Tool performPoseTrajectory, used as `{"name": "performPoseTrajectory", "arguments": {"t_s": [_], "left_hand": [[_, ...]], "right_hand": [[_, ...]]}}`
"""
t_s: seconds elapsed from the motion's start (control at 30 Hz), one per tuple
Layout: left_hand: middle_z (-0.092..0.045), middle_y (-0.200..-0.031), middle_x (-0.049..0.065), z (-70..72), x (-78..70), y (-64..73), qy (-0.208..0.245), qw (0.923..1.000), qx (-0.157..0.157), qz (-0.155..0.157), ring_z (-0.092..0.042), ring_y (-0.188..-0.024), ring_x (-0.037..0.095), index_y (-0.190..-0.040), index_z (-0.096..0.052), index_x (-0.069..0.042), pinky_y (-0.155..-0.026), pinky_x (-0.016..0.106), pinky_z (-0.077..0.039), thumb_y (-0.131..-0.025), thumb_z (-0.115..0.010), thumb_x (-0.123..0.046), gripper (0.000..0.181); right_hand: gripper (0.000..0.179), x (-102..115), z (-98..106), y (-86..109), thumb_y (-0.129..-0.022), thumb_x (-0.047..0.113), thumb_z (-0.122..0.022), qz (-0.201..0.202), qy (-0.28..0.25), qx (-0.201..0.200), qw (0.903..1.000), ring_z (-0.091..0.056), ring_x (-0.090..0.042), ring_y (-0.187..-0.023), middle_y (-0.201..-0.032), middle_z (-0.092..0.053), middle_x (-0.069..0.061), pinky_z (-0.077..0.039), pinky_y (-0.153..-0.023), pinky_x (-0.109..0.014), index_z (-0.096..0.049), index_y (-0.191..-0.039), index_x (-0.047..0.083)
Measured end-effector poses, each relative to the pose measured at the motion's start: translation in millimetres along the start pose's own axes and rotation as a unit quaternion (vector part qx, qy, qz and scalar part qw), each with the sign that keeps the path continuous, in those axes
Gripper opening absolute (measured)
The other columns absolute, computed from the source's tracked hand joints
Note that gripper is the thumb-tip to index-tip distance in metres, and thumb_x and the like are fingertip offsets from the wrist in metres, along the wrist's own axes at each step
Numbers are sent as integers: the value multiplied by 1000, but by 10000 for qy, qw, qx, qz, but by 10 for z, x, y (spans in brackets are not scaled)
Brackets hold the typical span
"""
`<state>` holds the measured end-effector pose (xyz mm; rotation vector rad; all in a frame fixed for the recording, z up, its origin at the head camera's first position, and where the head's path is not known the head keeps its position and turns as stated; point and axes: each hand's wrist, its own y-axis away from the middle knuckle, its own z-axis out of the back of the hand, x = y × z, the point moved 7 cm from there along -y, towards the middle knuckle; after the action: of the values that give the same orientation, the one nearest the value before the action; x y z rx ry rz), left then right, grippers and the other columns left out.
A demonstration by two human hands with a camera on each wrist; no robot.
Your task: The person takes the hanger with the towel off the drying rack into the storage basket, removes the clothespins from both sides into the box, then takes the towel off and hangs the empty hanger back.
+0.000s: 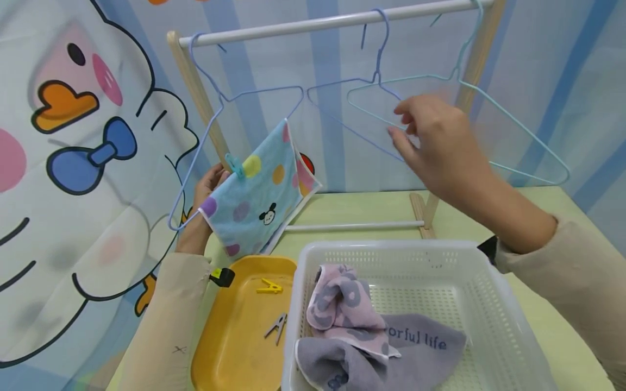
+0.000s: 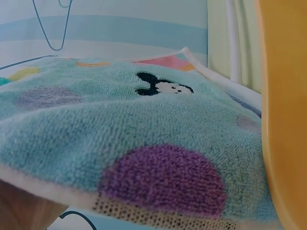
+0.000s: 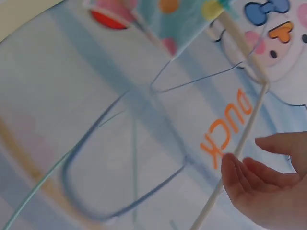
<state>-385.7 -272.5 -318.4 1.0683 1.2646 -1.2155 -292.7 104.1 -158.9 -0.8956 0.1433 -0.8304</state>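
Observation:
A light blue towel [image 1: 259, 201] with coloured dots hangs askew from the blue hanger [image 1: 264, 89] at the left of the rack. A teal clothespin [image 1: 235, 165] sits on the towel's upper left edge. Partly behind the towel and that hanger is my left hand [image 1: 207, 184], its fingertips close to the clothespin; the towel hides its grip. My right hand [image 1: 435, 141] is raised in front of the middle hanger [image 1: 379, 54] and the mint hanger [image 1: 462, 51]. Its thumb and fingers stand apart with nothing between them, as the right wrist view also shows.
A white bar [image 1: 303, 23] on wooden posts carries the hangers. Below, a white basket [image 1: 508, 304] holds a grey towel [image 1: 420, 347] and a pink patterned towel [image 1: 337, 298]. In the yellow tray [image 1: 235, 347] lie a yellow clothespin [image 1: 269, 287] and a grey clothespin [image 1: 277, 327].

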Motion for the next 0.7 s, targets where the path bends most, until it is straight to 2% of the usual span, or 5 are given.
{"name": "performPoseTrajectory", "arguments": {"t_s": [0.07,0.13,0.3,0.5,0.7], "left_hand": [[-35,-155,17,2,-8,-8,-15,10000,20,-35,-47,-126,18,-157,-26,-8,-101,22,-44,-107,-45,-24,56],[-35,-154,18,1,-14,-14,-67,10000,10,-72,-47,-126,18,-157,-26,-8,-101,22,-44,-107,-45,-24,55],[-38,-151,20,-79,-3,-70,-85,9998,64,-156,-50,-119,14,-156,-29,-6,-98,20,-45,-107,-45,-23,54],[-36,-154,18,-339,40,-206,58,9991,414,-101,-48,-124,18,-156,-29,-9,-100,21,-45,-107,-47,-26,56],[-33,-156,20,-551,37,-305,-92,9974,693,-173,-46,-128,20,-158,-26,-8,-101,23,-44,-108,-44,-25,56]], "right_hand": [[18,99,-130,-60,-97,5,-63,-217,-522,520,9970,-66,-31,-84,-96,-67,-20,-55,-75,-42,-63,-108,-9],[19,176,-298,-115,-99,9,-62,-540,-1135,1109,9859,-67,-26,-87,-98,-69,-15,-56,-78,-39,-64,-111,-6],[19,334,-725,-194,-100,11,-62,-1438,-2613,2191,9290,-67,-21,-88,-102,-70,-11,-55,-82,-34,-65,-114,-3],[22,394,-1055,-209,-100,9,-60,-2038,-3617,2480,8753,-69,-21,-89,-103,-71,-13,-57,-79,-30,-65,-116,-6],[29,406,-1293,-221,-100,6,-60,-2661,-4388,2286,8273,-69,-26,-97,-111,-69,-18,-57,-84,-32,-60,-124,-11]]}}
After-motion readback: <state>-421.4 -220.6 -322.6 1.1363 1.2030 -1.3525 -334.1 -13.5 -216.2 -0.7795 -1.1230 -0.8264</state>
